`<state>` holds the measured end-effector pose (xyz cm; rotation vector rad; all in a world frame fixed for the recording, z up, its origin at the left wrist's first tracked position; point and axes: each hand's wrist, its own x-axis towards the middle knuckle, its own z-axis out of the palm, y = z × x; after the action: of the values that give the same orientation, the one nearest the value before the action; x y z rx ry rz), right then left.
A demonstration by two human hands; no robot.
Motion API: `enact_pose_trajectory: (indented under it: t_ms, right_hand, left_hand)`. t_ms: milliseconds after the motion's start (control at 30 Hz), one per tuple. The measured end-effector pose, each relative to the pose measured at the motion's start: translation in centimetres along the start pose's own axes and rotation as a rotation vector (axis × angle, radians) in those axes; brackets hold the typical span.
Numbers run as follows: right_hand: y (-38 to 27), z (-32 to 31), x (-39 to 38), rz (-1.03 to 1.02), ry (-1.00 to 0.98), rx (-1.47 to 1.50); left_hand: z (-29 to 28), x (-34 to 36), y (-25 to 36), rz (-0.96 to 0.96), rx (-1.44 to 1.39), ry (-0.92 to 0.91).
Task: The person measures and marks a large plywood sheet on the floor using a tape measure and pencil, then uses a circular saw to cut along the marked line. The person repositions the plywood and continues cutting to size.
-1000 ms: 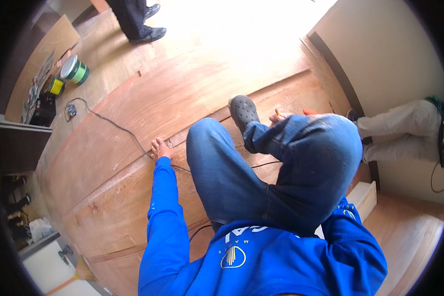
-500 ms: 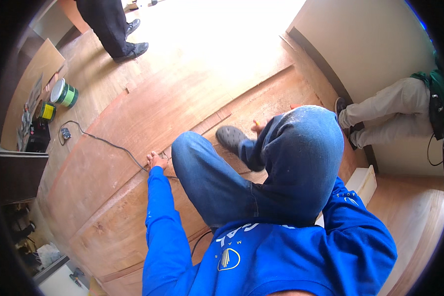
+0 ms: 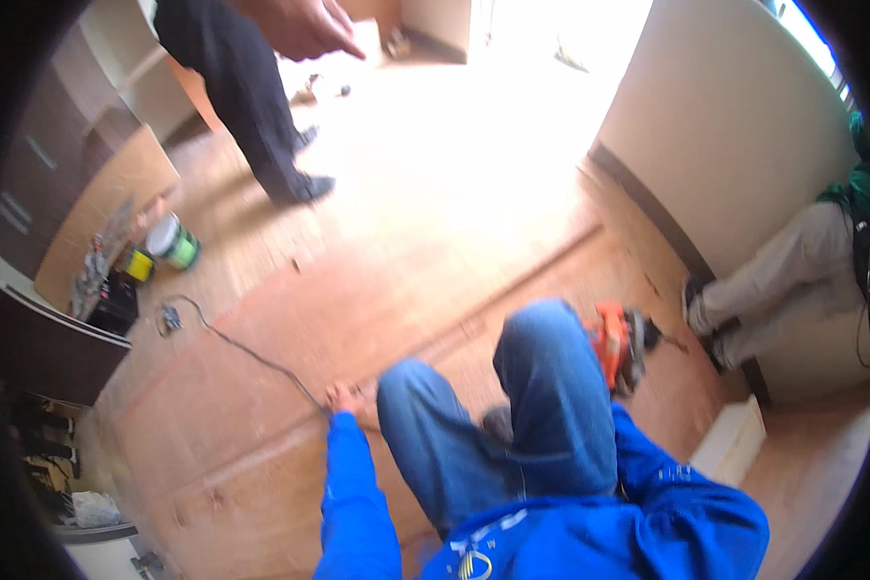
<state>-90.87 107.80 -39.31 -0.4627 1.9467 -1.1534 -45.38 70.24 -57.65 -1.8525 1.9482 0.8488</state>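
Note:
My left hand (image 3: 342, 397) rests on the reddish wooden floor sheeting (image 3: 290, 329), near a seam between boards. Its fingers look stretched out flat, though blurred, and a black cable (image 3: 261, 360) runs up close to them. Of my right arm, only the blue sleeve (image 3: 652, 459) shows; the hand is hidden behind my raised right knee (image 3: 551, 358). Just past that knee lies an orange power tool (image 3: 611, 340) with a dark front end and a thin bit pointing right. Whether my right hand touches the tool cannot be seen.
A person in dark trousers (image 3: 246, 106) stands at the far left, one hand (image 3: 304, 24) held out. Another person's pale trousers (image 3: 783, 256) show at right by the wall. Tins (image 3: 172, 242) stand at left, with a cable plug (image 3: 171, 319) nearby. A white box-like piece (image 3: 730, 445) lies at right.
My view has shifted, and my right knee has swung left, uncovering the orange tool. The fingers seen beside that knee are now hidden. The standing person's hand has come into view.

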Motion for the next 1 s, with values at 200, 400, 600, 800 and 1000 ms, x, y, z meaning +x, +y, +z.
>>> enact_pose_trajectory:
  t_ms: [200, 400, 600, 800, 1000]
  right_hand:
    - [-3.0, 5.2, 8.4, -0.207, -0.165, -0.126]
    - [-7.3, 18.4, 23.3, -0.318, -0.186, -0.446]
    - [-13.5, 28.4, 28.4, -0.254, -0.403, -0.183]
    - [-36.7, 30.0, 24.3, -0.599, -0.617, 0.325]
    - [-44.5, 30.1, 23.6, -0.691, -0.480, 0.176]
  left_hand:
    - [1.1, -3.9, -4.3, 0.160, -0.585, 0.230]
    - [8.5, -20.5, -11.3, 0.335, -0.002, -0.028]
    - [14.5, -41.5, -10.8, 0.018, -0.226, -0.419]
    - [15.8, -42.6, -2.2, -0.380, -0.616, -0.281]
    - [11.9, -35.9, 6.1, -0.425, -0.994, -0.007]
